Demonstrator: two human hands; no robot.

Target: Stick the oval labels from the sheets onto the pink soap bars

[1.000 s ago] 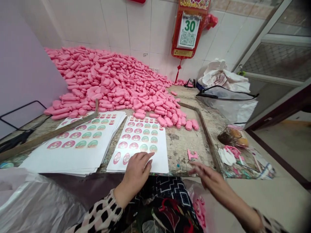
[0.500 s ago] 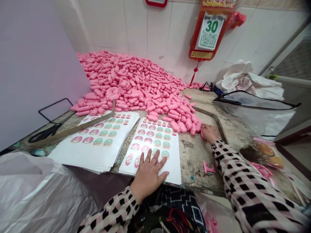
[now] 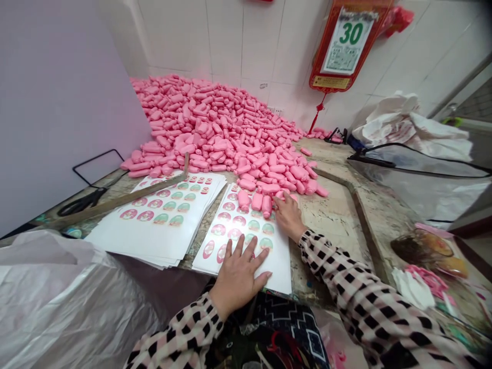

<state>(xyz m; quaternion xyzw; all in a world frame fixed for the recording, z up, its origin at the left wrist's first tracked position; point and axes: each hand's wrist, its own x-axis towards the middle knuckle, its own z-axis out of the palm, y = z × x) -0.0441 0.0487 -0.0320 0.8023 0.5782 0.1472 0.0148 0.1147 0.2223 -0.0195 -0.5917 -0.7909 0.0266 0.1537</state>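
Observation:
My left hand [image 3: 239, 277] lies flat with spread fingers on the right stack of sticker sheets [image 3: 282, 274], which carries pink and green oval stickers. At the top edge of that stack, my right hand [image 3: 289, 218] touches the small pink pieces; its fingertips are partly hidden among them, so its grip is unclear. Several pink pieces [image 3: 257, 201] lie over the upper stickers, just left of my right hand. Behind them rises a large heap of pink pieces [image 3: 215, 120] against the wall.
Another sheet stack [image 3: 142, 241] lies at left, with a wooden strip [image 3: 126, 199] across it and black scissors [image 3: 82, 202] beside it. A raised wooden edge [image 3: 365, 220], a clear bag [image 3: 426, 179] and a pink-and-white bundle [image 3: 417, 287] are at right.
My right hand has moved left from the heap's right edge to the top of the sheets. Pink pieces now cover more of the upper stickers. The view has shifted slightly.

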